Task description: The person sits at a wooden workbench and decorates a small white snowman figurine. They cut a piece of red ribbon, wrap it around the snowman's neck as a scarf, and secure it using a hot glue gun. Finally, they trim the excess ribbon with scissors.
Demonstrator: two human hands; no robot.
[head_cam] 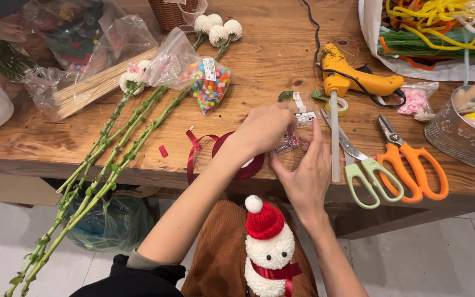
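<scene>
My left hand (263, 127) and my right hand (305, 169) meet over the wooden table's front edge (39, 157). Between their fingers sits a small clear packet of shiny bits (288, 143); the left hand pinches it from above and the right steadies it from below. A spool of dark red ribbon (232, 159) lies under my left wrist. A white pompom snowman with a red hat and red ribbon scarf (269, 247) rests on my lap.
Green-handled scissors (365, 176) and orange-handled pliers (413, 165) lie to the right, with a yellow glue gun (353, 77) behind them. Long green stems (111, 154), wooden skewers (97, 85), a bag of coloured beads (211, 83) and a metal tin (463, 137) stand around.
</scene>
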